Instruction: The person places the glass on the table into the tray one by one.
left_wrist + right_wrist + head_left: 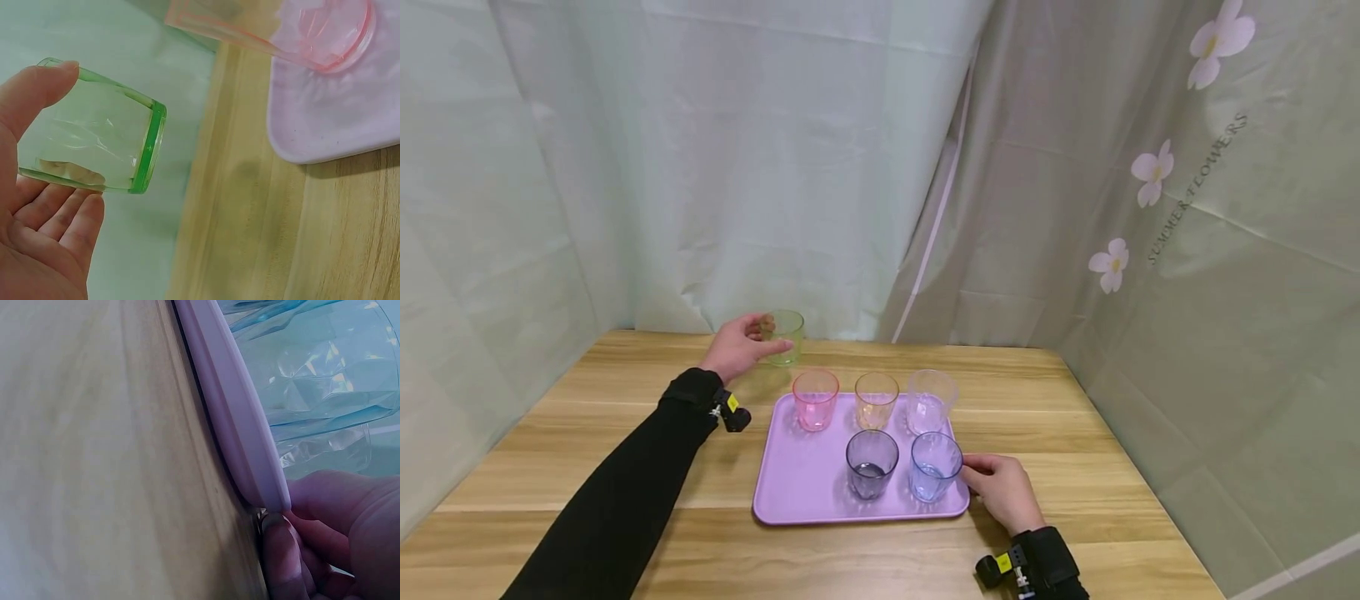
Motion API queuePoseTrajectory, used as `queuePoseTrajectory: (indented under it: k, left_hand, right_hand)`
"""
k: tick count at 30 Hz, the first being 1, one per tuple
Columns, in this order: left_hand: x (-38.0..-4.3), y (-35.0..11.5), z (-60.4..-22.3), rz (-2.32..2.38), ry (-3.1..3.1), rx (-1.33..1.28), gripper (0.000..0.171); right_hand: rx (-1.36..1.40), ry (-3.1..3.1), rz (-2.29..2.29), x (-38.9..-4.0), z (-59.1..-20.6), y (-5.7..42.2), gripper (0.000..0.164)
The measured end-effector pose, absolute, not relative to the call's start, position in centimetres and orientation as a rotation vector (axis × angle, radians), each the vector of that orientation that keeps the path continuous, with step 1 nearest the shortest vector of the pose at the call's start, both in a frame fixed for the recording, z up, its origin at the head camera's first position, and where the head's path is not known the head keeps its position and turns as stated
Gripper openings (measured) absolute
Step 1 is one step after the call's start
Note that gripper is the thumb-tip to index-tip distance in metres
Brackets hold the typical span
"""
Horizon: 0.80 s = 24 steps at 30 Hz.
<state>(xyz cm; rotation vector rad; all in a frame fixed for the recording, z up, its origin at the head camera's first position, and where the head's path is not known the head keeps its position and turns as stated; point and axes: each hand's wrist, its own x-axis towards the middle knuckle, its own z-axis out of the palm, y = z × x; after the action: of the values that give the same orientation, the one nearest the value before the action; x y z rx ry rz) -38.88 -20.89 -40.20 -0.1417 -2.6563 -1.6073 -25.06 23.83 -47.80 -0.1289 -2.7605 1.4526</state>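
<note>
My left hand [735,347] grips a clear green glass [103,134] between thumb and fingers, raised above the table beyond the tray's back left corner. At the right edge of the purple tray [797,487], my right hand [1006,492] pinches the rim, with the thumb and fingers on either side of it in the right wrist view. Upright on the tray stand a pink glass [815,404], a yellowish glass [876,406] and a clear pale glass [928,404] along the back. A dark grey glass [871,468] and a blue glass [934,471] are in front, the blue one nearest my right hand.
The tray lies on a wooden table [715,542]. Pale curtains [775,167] hang behind the table's back edge, and a flower-printed curtain [1247,333] lines the right side.
</note>
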Motion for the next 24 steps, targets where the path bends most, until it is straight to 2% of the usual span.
queuePoseTrajectory:
  k: [9,19,24]
  left_hand:
    - [-38.6,-21.1,-39.5,-1.638,-2.645,-0.154,0.104]
    - [-38.1,-21.5,-38.7,-1.64,-2.645,-0.189,0.099]
    - [-37.6,-21.7,-38.1,-1.644,-2.66,-0.185,0.104]
  right_hand:
    - [-0.129,-2.759,1.443,-25.1,-47.8,23.8,0.024]
    - [-0.132,-2.75,1.468,-25.1,-48.0,23.8,0.023]
    - [-0.123,-2.743,1.469,-25.1,-48.0,23.8,0.023]
